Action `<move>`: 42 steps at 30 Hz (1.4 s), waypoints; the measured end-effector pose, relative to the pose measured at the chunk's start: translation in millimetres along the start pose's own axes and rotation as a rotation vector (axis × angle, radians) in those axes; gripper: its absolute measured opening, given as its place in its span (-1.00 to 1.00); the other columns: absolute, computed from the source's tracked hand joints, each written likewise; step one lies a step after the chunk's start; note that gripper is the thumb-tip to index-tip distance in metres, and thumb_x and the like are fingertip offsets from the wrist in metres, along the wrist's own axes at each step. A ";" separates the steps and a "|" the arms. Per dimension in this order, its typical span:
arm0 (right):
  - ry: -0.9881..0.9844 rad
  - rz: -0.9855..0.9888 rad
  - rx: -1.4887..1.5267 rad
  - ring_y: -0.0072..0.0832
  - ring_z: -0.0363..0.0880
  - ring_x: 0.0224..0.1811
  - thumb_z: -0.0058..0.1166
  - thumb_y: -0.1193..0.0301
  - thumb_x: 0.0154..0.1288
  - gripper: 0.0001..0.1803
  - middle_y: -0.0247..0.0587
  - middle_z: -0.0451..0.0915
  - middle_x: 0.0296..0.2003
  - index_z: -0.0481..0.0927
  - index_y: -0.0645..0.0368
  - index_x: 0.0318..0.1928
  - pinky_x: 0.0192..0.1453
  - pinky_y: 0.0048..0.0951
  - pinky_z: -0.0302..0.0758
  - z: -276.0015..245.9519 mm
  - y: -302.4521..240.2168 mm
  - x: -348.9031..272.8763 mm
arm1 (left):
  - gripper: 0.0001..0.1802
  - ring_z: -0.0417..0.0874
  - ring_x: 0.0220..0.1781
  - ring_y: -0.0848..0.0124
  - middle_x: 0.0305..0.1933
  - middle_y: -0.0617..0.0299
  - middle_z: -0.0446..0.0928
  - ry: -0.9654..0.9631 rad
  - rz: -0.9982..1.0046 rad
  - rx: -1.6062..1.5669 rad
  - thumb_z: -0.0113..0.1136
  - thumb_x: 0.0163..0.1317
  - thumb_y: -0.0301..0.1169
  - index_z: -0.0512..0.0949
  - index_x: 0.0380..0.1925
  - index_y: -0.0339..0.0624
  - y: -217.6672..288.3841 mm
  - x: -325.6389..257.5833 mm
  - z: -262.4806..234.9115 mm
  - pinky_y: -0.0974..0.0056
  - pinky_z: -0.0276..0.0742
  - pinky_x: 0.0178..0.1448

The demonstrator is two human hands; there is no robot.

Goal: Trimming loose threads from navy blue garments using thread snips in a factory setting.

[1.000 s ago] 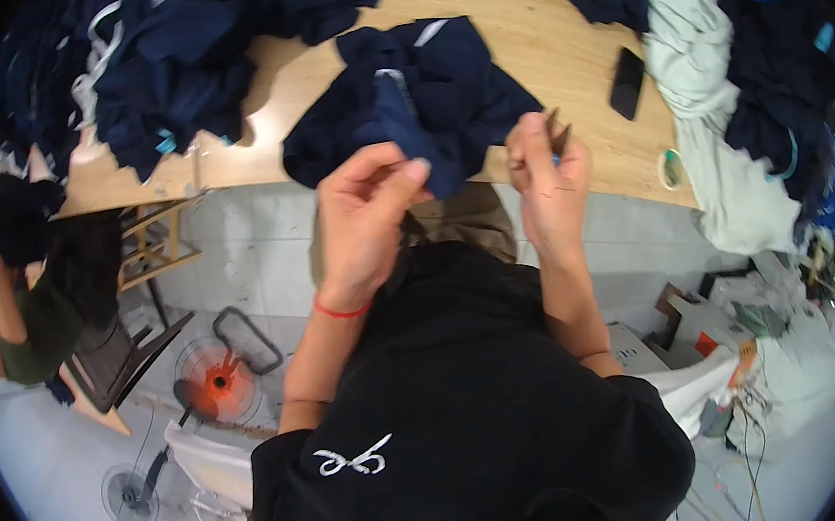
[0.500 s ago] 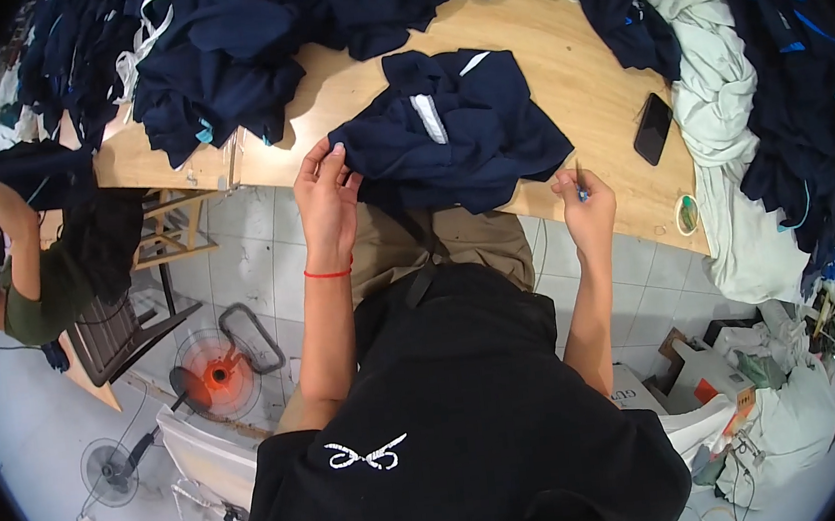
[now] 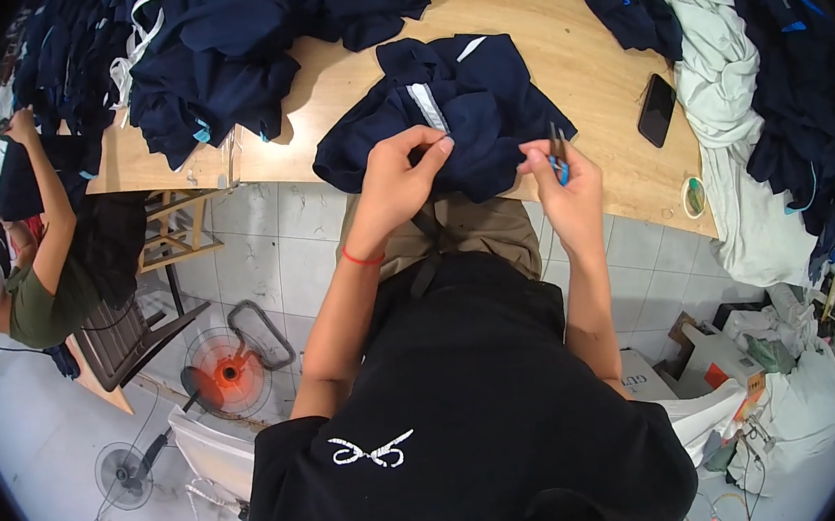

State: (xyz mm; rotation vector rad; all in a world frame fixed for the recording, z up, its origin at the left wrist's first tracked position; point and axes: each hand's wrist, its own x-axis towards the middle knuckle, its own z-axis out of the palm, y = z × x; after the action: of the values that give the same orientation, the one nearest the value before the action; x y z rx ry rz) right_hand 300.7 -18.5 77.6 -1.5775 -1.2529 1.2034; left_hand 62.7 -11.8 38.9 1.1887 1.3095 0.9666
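A navy garment (image 3: 483,103) with a white strip lies crumpled on the wooden table in front of me, its near edge hanging towards my lap. My left hand (image 3: 401,177), a red cord round its wrist, is over the garment just below the white strip. Its thumb and index finger are pinched together; whatever is between them is too small to make out. To the right, my right hand (image 3: 569,191) grips a pair of thread snips (image 3: 559,161) with blue handles, the metal blades pointing away from me. The right thumb and fingertip are close to the garment's right side.
Piles of navy garments (image 3: 208,70) line the table's far side. At right lie a black phone (image 3: 657,110), a small round dish (image 3: 695,197) and a long heap of pale cloth (image 3: 717,81). A co-worker (image 3: 46,266) sits at left, near floor fans (image 3: 229,372).
My left hand has moved right from the garment's left corner to below the white strip. My right hand has shifted slightly left and up, and the snips show more clearly.
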 end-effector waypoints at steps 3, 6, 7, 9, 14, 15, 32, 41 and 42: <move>0.034 0.042 0.008 -0.70 0.60 -0.31 0.24 0.41 0.57 -0.82 -0.32 0.73 -0.36 0.76 0.29 -0.05 -0.22 -0.59 0.46 -10.5 -8.2 -14.3 | -0.82 0.54 -0.14 0.69 -0.18 0.39 0.70 -0.018 -0.190 -0.428 0.32 0.53 -0.42 0.74 -0.08 -0.33 43.0 -20.9 -7.2 0.49 0.48 -0.04; 0.026 -0.028 0.039 -0.73 0.53 -0.35 0.28 0.48 0.51 -0.86 -0.35 0.72 -0.36 0.79 0.29 -0.05 -0.28 -0.59 0.40 -7.8 -35.1 -27.6 | -0.81 0.55 -0.15 0.69 -0.16 0.41 0.67 -0.053 -0.181 -0.586 0.28 0.56 -0.44 0.72 -0.06 -0.38 65.1 -32.8 -7.2 0.51 0.48 -0.04; 0.011 -0.133 0.046 -0.73 0.52 -0.37 0.31 0.52 0.47 -0.87 -0.35 0.73 -0.35 0.80 0.28 -0.05 -0.30 -0.60 0.38 -5.2 -43.8 -29.6 | -0.81 0.55 -0.16 0.69 -0.17 0.42 0.67 -0.067 -0.170 -0.660 0.29 0.56 -0.43 0.72 -0.06 -0.38 69.7 -35.5 -6.5 0.51 0.48 -0.04; -0.010 -0.283 0.008 -0.71 0.53 -0.37 0.35 0.57 0.40 -0.85 -0.33 0.73 -0.34 0.81 0.27 -0.05 -0.30 -0.60 0.38 0.3 -60.9 -28.6 | -0.81 0.55 -0.16 0.70 -0.17 0.42 0.67 -0.078 -0.144 -0.644 0.28 0.56 -0.43 0.72 -0.06 -0.38 77.1 -40.0 -7.2 0.51 0.48 -0.04; -0.129 -0.586 -0.065 -0.65 0.56 -0.38 0.41 0.69 0.26 -0.78 -0.29 0.72 -0.27 0.81 0.22 -0.10 -0.32 -0.60 0.40 18.3 -89.6 -24.0 | -0.79 0.55 -0.15 0.70 -0.17 0.40 0.68 -0.127 -0.105 -0.596 0.27 0.57 -0.43 0.72 -0.06 -0.40 85.3 -47.1 -9.8 0.52 0.48 -0.03; -0.129 -0.586 -0.066 -0.65 0.56 -0.38 0.41 0.69 0.26 -0.78 -0.29 0.72 -0.27 0.81 0.22 -0.10 -0.32 -0.60 0.40 18.3 -87.8 -22.7 | -0.79 0.56 -0.14 0.70 -0.16 0.39 0.68 -0.133 -0.107 -0.603 0.25 0.58 -0.42 0.71 -0.05 -0.40 84.2 -47.6 -9.2 0.52 0.49 -0.02; -0.263 -0.415 -0.072 -0.49 0.67 -0.40 0.48 0.38 0.34 -0.70 -0.18 0.69 -0.40 0.62 0.30 -0.15 -0.25 -0.49 0.56 7.2 -76.0 -31.5 | -0.78 0.73 -0.11 0.61 -0.10 0.27 0.75 -0.248 -0.274 -0.925 0.19 0.61 -0.43 0.69 0.02 -0.39 75.8 -47.9 -13.4 0.47 0.67 0.01; -0.186 -0.523 -0.174 -0.45 0.76 -0.44 0.53 0.40 0.28 -0.71 -0.14 0.76 -0.43 0.63 0.27 -0.25 -0.33 -0.51 0.57 9.8 -77.2 -30.7 | -0.79 0.69 -0.15 0.65 -0.14 0.31 0.73 -0.251 -0.223 -0.845 0.23 0.59 -0.42 0.71 0.00 -0.36 74.6 -49.6 -14.6 0.50 0.61 -0.06; -0.180 -0.525 -0.177 -0.44 0.76 -0.45 0.53 0.40 0.28 -0.71 -0.15 0.76 -0.43 0.63 0.27 -0.26 -0.33 -0.51 0.57 10.2 -77.1 -30.6 | -0.79 0.69 -0.15 0.65 -0.14 0.31 0.73 -0.257 -0.229 -0.848 0.23 0.59 -0.42 0.71 -0.01 -0.36 73.4 -49.5 -15.1 0.50 0.61 -0.07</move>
State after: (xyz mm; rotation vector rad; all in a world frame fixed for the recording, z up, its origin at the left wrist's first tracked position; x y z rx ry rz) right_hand 269.8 -31.7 154.2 -1.1616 -1.7941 0.9243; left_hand 52.8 -46.3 121.3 0.4691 0.6782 1.0044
